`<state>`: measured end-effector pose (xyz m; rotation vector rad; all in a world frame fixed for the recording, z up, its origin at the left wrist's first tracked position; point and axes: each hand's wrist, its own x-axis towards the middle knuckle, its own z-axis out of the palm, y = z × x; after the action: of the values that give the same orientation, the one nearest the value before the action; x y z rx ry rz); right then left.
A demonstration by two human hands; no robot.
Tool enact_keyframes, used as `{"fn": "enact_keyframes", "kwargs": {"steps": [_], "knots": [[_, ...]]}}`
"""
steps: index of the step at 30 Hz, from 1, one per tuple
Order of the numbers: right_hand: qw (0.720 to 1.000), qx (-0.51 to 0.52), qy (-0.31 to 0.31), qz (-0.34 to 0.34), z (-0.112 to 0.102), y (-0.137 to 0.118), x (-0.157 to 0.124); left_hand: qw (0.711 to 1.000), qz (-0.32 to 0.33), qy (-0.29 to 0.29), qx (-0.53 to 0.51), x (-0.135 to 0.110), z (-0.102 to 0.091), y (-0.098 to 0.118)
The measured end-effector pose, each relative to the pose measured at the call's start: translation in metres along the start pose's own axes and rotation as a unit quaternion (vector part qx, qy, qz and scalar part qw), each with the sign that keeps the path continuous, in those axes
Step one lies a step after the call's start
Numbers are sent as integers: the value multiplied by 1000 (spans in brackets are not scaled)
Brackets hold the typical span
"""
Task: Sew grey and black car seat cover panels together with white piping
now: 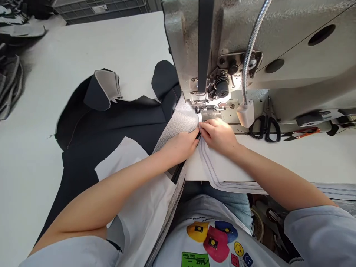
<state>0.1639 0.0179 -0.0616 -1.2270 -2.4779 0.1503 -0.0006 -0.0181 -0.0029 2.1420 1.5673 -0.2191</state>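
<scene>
A large dark fabric piece [116,126] with a grey mesh strip [178,124] along its edge lies under the sewing machine [178,48]. My left hand [180,147] presses and pinches the mesh edge just in front of the needle area. Beside it, my right hand [218,135] pinches a white striped tape [209,165] at the seam. That tape runs down over the table edge and off to the right. The presser foot [198,108] sits right ahead of my fingertips. White backing cloth [144,200] hangs under my left forearm.
Black-handled scissors [265,126] and orange-handled thread snips [302,133] lie right of the needle. A lamp head [245,113] hangs low on a flexible neck. A grey crate [102,9] stands at the back; stacked fabric pieces [11,81] lie at the left.
</scene>
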Motion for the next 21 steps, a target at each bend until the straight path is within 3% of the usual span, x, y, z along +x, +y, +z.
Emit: {"fn": "enact_keyframes", "kwargs": {"steps": [6, 10, 14, 17, 21], "knots": [[999, 37, -5, 3, -2, -4, -1, 999, 6, 20, 28, 16, -1, -6], [998, 55, 4, 18, 0, 5, 3, 996, 33, 84, 19, 26, 1, -14], [1000, 9, -24, -15, -2, 6, 5, 986, 39, 163, -6, 27, 6, -18], [997, -37, -58, -39, -7, 1, 6, 984, 32, 172, -14, 26, 8, -19], [995, -66, -78, -23, -10, -3, 5, 981, 55, 185, -18, 32, 9, -21]]}}
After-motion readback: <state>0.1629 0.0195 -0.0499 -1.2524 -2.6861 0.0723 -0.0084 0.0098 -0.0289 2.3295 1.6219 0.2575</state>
